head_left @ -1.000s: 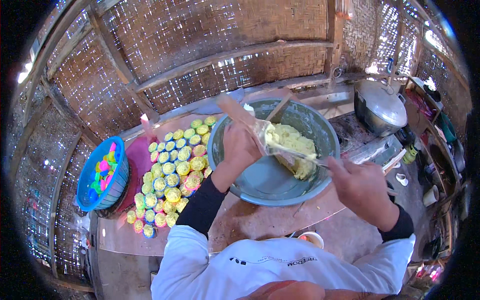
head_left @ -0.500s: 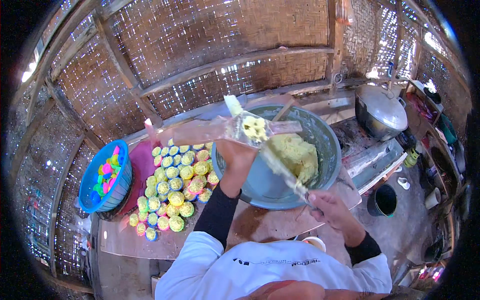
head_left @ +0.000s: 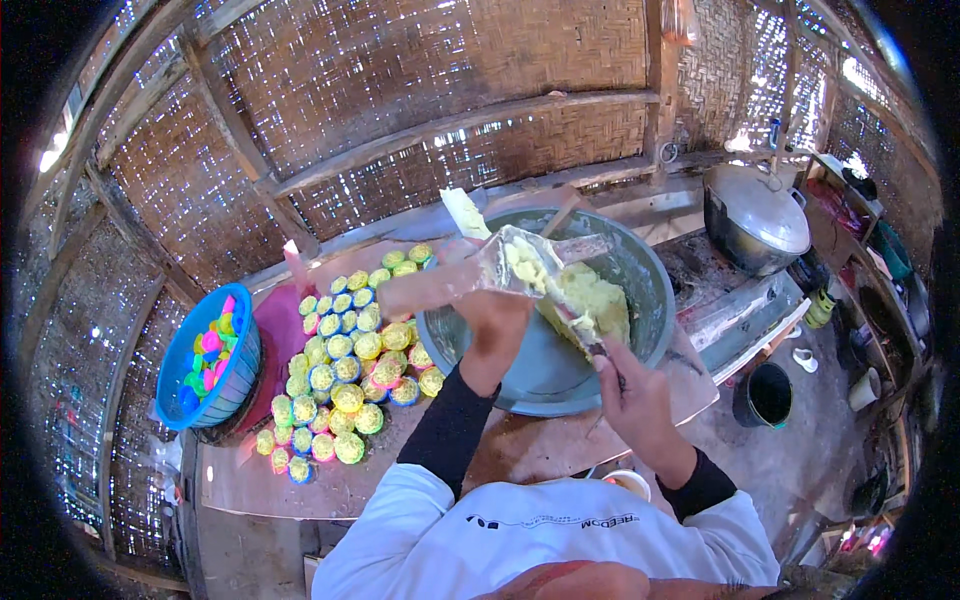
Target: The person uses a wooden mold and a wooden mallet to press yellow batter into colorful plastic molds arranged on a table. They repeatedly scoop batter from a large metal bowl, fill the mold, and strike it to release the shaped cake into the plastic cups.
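My left hand (head_left: 495,322) is closed around a wooden dough press (head_left: 425,288), tilted above the basin, with pale yellow dough in its square chamber. My right hand (head_left: 638,398) grips a dough-smeared spatula (head_left: 572,318) by its handle, the blade reaching to the chamber's opening. Beneath both lies a large lump of yellow dough (head_left: 600,305) in a wide grey-green basin (head_left: 657,300). A pale dough-coated stick (head_left: 463,213) leans by the basin's far rim. To the left stand several rows of small coloured cups (head_left: 345,370) topped with yellow dough.
A blue basket (head_left: 215,385) of colourful empty cups stands at the table's left end. Back right is a large lidded metal pot (head_left: 757,220); a black bucket (head_left: 768,395) sits on the floor below. A woven bamboo wall (head_left: 400,80) closes off the far side.
My right hand has moved up and left, bringing the spatula's blade to the press chamber. The press has shifted slightly right and tilted, still in my left hand.
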`<action>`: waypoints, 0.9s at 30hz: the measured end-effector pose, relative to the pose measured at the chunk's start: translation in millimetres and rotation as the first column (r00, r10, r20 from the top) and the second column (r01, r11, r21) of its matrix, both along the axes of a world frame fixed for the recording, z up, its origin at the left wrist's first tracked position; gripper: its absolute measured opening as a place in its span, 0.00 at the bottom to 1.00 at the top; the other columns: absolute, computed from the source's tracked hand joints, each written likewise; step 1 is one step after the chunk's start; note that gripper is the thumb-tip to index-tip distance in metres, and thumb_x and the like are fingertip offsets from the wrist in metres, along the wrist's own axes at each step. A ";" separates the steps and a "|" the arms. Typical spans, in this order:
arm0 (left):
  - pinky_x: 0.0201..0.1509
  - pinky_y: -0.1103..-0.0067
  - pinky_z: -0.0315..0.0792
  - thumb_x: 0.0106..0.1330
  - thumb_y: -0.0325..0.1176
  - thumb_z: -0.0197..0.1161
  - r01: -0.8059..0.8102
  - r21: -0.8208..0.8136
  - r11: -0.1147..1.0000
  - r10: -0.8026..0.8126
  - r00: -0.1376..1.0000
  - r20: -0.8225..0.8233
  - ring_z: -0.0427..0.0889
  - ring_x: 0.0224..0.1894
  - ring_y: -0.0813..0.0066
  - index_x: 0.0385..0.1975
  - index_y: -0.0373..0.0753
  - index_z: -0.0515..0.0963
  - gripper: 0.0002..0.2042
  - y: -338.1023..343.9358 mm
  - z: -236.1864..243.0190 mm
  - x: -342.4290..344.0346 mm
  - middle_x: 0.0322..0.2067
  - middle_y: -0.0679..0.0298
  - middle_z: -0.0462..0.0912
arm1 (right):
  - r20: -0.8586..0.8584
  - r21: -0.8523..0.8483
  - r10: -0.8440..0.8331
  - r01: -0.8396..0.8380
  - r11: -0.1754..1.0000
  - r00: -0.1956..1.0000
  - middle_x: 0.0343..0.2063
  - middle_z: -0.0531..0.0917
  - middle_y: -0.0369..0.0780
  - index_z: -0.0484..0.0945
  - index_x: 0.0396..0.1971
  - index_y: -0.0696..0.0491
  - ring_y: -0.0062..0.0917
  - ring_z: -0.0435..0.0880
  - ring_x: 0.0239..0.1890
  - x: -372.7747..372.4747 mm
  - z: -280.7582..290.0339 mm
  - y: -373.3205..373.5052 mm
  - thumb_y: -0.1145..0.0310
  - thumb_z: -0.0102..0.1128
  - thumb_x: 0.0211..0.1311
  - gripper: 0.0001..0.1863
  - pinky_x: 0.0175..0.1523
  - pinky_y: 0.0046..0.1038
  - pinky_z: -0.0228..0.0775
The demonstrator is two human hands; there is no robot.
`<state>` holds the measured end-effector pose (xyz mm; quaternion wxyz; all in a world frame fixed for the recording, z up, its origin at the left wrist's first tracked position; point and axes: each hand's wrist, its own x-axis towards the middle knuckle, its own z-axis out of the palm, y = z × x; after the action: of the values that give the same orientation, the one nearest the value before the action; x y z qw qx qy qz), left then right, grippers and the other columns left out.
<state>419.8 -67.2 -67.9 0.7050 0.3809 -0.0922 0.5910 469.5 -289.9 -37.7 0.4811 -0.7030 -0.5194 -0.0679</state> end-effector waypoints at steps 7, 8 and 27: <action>0.51 0.72 0.67 0.48 0.34 0.63 -0.383 0.246 0.891 0.441 0.859 -0.261 0.74 0.44 0.69 0.39 0.37 0.71 0.18 -15.5 32.5 -24.6 0.39 0.61 0.77 | -0.011 -0.080 0.063 -0.064 0.995 0.998 0.16 0.76 0.48 0.75 0.38 0.52 0.38 0.79 0.18 24.7 3.8 -13.7 0.68 0.54 0.56 0.10 0.22 0.34 0.68; 0.51 0.73 0.67 0.46 0.32 0.64 -0.078 -0.070 0.994 0.069 0.990 -0.126 0.74 0.44 0.70 0.39 0.36 0.71 0.19 -16.1 37.1 -23.7 0.38 0.60 0.76 | -0.013 -0.096 0.026 -0.027 0.995 1.000 0.16 0.76 0.48 0.75 0.38 0.52 0.38 0.78 0.18 27.0 6.2 -9.4 0.69 0.54 0.55 0.10 0.22 0.34 0.68; 0.47 0.71 0.70 0.44 0.27 0.61 -0.476 0.222 0.851 0.514 0.841 -0.169 0.71 0.44 0.65 0.40 0.41 0.69 0.19 -17.9 119.5 -187.6 0.36 0.60 0.72 | 0.694 -0.671 0.256 0.476 0.568 0.673 0.23 0.82 0.39 0.81 0.23 0.48 0.27 0.82 0.28 136.0 -46.3 118.0 0.61 0.55 0.48 0.09 0.29 0.31 0.71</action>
<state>232.2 -85.1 51.6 0.4983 0.5145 0.0386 0.6967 605.5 -171.9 -84.0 -0.1540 -0.7861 -0.5846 -0.1285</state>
